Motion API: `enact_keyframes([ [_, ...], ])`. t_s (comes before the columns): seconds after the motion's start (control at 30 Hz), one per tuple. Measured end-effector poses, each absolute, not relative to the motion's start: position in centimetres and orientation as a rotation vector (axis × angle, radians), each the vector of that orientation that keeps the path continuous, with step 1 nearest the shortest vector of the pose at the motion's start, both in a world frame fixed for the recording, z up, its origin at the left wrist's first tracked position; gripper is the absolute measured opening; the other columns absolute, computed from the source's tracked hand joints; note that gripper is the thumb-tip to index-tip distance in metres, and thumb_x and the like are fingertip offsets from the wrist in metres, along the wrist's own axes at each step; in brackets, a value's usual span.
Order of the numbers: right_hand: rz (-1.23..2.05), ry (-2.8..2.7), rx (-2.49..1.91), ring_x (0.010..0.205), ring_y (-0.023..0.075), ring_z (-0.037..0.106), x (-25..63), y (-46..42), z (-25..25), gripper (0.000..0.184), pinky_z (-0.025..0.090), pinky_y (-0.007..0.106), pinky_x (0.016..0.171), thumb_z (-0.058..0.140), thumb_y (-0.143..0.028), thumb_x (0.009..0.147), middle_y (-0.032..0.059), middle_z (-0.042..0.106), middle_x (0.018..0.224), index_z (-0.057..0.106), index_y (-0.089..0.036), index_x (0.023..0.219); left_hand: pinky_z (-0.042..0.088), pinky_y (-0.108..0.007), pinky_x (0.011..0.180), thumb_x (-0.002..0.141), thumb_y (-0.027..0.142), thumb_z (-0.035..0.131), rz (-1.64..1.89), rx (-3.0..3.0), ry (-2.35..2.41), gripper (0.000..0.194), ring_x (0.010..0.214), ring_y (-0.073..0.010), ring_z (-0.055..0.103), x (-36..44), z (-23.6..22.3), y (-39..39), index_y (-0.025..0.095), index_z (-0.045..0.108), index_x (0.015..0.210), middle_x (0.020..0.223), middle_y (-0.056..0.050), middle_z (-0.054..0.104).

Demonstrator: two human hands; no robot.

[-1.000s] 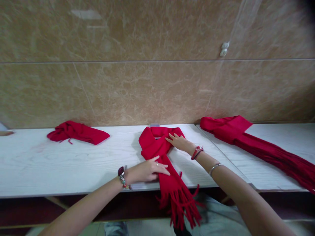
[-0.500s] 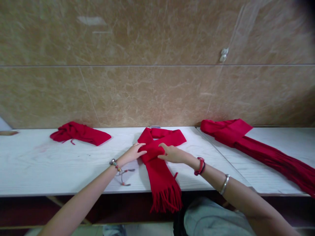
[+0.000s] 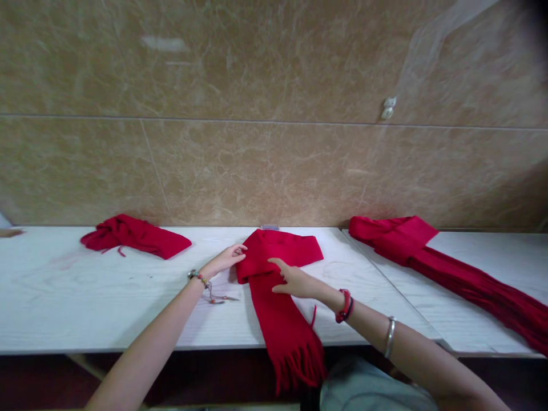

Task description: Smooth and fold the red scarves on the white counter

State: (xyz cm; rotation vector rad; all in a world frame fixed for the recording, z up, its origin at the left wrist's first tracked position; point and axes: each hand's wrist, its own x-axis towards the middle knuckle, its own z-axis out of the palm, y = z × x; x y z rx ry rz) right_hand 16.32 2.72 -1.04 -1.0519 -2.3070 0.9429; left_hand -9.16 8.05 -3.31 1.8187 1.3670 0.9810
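Observation:
A red fringed scarf (image 3: 280, 311) lies in the middle of the white table (image 3: 85, 308). Its top part is folded into a flat band near the wall, and its tail runs toward me with the fringe hanging over the front edge. My left hand (image 3: 225, 260) pinches the left edge of the folded band, its fingers closed on the cloth. On the scarf just below the band rests my right hand (image 3: 293, 279), with its fingers stretched out and the index finger pointing at the fold.
A folded red scarf (image 3: 137, 237) lies at the back left. Another red scarf (image 3: 449, 268) stretches long across the right tabletop. A tan marble wall with a small white hook (image 3: 388, 107) stands right behind the table. My lap is below the front edge.
The scarf's crossed loop has been flattened into a folded band. My left hand moved from the tail up to the band's left edge. My right hand slid down onto the tail.

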Motion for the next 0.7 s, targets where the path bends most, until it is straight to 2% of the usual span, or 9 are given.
enact_keyframes([
  [0.1, 0.624, -2.543, -1.163, 0.076, 0.0217, 0.06, 16.2, 2.6, -0.9, 0.069, 0.044, 0.029, 0.065, 0.064, -0.028, 0.072, 0.0063, 0.064, 0.082, 0.035, -0.016, 0.133, 0.046, -0.029, 0.065, 0.075, 0.04, 0.052, 1.054, 1.766, 1.522, 0.037, 0.074, -0.0183, 0.06, -9.9, -2.7, 8.2, 0.015, 0.056, 0.103, 0.083, -0.005, 0.063],
  [0.17, 0.48, -2.559, -1.234, 0.078, 0.0221, 0.061, 17.0, 3.6, 0.2, 0.056, 0.044, 0.029, 0.067, 0.06, -0.033, 0.076, 0.007, 0.065, 0.082, 0.045, -0.018, 0.127, 0.045, -0.032, 0.077, 0.074, 0.038, 0.054, 1.126, 1.794, 1.556, 0.039, 0.09, -0.0215, 0.058, -9.9, -1.9, 8.9, 0.015, 0.056, 0.106, 0.097, -0.009, 0.061],
  [0.23, 0.295, -2.417, -1.378, 0.084, 0.0231, 0.061, 18.6, 5.4, 1.4, 0.044, 0.043, 0.03, 0.071, 0.055, -0.036, 0.08, 0.0097, 0.065, 0.088, 0.051, -0.019, 0.121, 0.037, -0.033, 0.092, 0.072, 0.033, 0.058, 1.173, 1.831, 1.506, 0.04, 0.11, -0.0232, 0.049, -9.2, -1.0, 10.1, 0.017, 0.055, 0.109, 0.115, -0.009, 0.056],
  [0.33, 0.168, -2.144, -1.591, 0.101, 0.0308, 0.055, 21.4, 9.0, 1.5, 0.052, 0.041, 0.039, 0.08, 0.052, -0.032, 0.082, 0.0218, 0.057, 0.109, 0.041, -0.012, 0.128, 0.031, -0.033, 0.099, 0.068, 0.033, 0.064, 1.176, 1.803, 1.43, 0.045, 0.12, -0.025, 0.041, -7.5, -0.4, 12.6, 0.017, 0.056, 0.109, 0.122, -0.01, 0.054],
  [0.4, 0.373, -1.846, -1.69, 0.102, 0.0324, 0.055, 23.1, 11.3, 0.3, 0.064, 0.041, 0.041, 0.082, 0.063, -0.028, 0.073, 0.0238, 0.055, 0.112, 0.038, -0.01, 0.13, 0.039, -0.035, 0.091, 0.063, 0.034, 0.068, 1.113, 1.739, 1.4, 0.045, 0.109, -0.0274, 0.051, -6.6, -0.7, 13.9, 0.014, 0.059, 0.102, 0.109, -0.011, 0.062],
  [0.47, 0.617, -1.665, -1.663, 0.092, 0.0303, 0.059, 24.4, 13.1, -1.1, 0.073, 0.044, 0.04, 0.077, 0.069, -0.022, 0.066, 0.0215, 0.061, 0.102, 0.037, -0.007, 0.129, 0.046, -0.035, 0.079, 0.059, 0.035, 0.071, 1.046, 1.68, 1.354, 0.04, 0.09, -0.0271, 0.061, -6.5, -1.4, 14.4, 0.012, 0.062, 0.09, 0.09, -0.01, 0.068],
  [0.53, 0.732, -1.608, -1.598, 0.079, 0.0254, 0.063, 25.3, 14.6, -2.4, 0.069, 0.048, 0.036, 0.069, 0.068, -0.019, 0.065, 0.0152, 0.066, 0.088, 0.039, -0.006, 0.127, 0.048, -0.035, 0.072, 0.061, 0.038, 0.069, 1.036, 1.63, 1.311, 0.036, 0.079, -0.025, 0.063, -7.0, -2.2, 14.3, 0.012, 0.062, 0.084, 0.082, -0.009, 0.069],
  [0.63, 0.824, -1.558, -1.46, 0.067, 0.0193, 0.064, 25.9, 16.6, -3.4, 0.052, 0.049, 0.03, 0.061, 0.062, -0.02, 0.07, 0.0076, 0.067, 0.074, 0.047, -0.009, 0.119, 0.048, -0.033, 0.073, 0.071, 0.044, 0.059, 1.098, 1.562, 1.301, 0.037, 0.081, -0.0227, 0.064, -8.4, -3.0, 13.7, 0.012, 0.058, 0.09, 0.086, -0.009, 0.069],
  [0.7, 0.884, -1.532, -1.349, 0.065, 0.0179, 0.064, 25.8, 17.8, -3.9, 0.044, 0.049, 0.029, 0.06, 0.062, -0.021, 0.07, 0.0065, 0.067, 0.071, 0.053, -0.01, 0.112, 0.047, -0.033, 0.076, 0.073, 0.042, 0.057, 1.119, 1.532, 1.333, 0.035, 0.085, -0.0221, 0.063, -9.0, -3.3, 13.4, 0.012, 0.057, 0.092, 0.09, -0.009, 0.068],
])
